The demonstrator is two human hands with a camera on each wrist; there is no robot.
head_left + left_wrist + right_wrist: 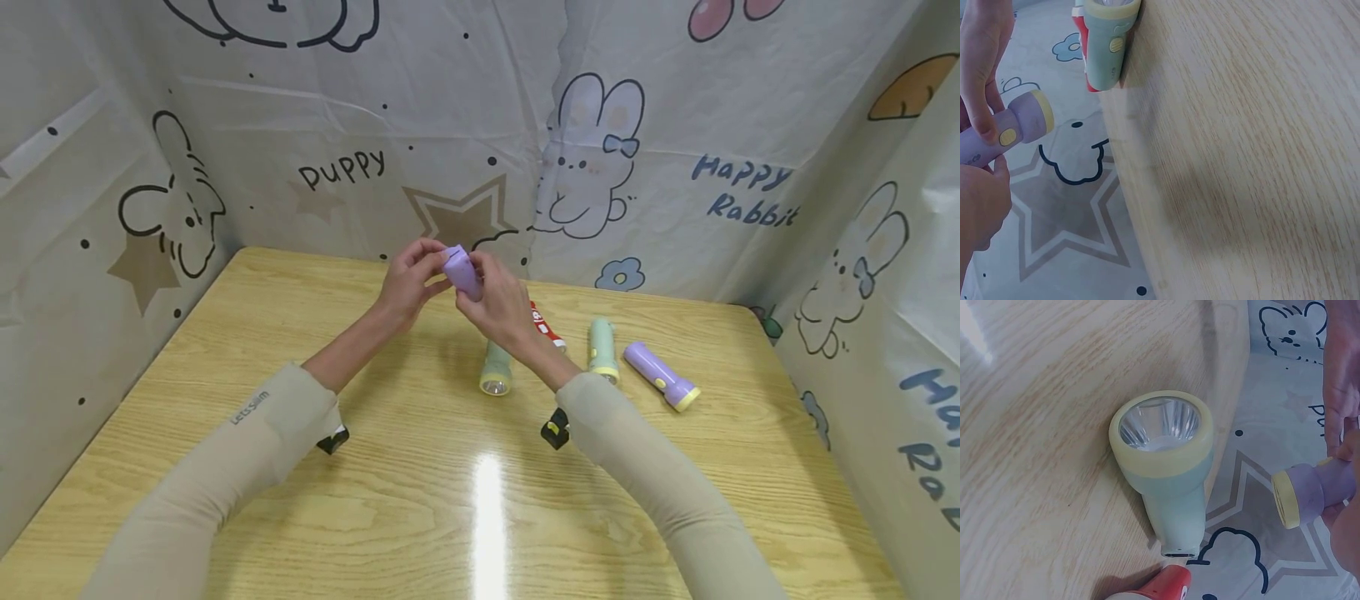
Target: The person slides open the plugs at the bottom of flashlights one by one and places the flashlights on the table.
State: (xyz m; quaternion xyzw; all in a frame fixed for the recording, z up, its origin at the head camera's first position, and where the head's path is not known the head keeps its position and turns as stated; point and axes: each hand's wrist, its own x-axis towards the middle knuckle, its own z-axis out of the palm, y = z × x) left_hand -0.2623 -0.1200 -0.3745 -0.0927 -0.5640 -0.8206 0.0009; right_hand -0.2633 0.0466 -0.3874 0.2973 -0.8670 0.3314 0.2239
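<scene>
Both hands hold a purple flashlight (462,273) raised over the far edge of the table. My left hand (405,287) pinches its tail end between thumb and fingers. The fingers of my right hand (501,300) curl round its body. A yellow button and a pale yellow rim at the lamp end show on this flashlight (1027,122) in the left wrist view. A green flashlight (1175,503) with a yellow-rimmed lens stands nearest, below the right hand. A red item with white patterns (546,325) lies behind it, partly hidden by the right arm.
Farther right on the wooden table (405,500) are a second green flashlight (602,342) and another purple flashlight (656,373) lying on its side. A patterned cloth (450,108) hangs along the back and both sides. Black camera parts (555,429) show by the sleeves.
</scene>
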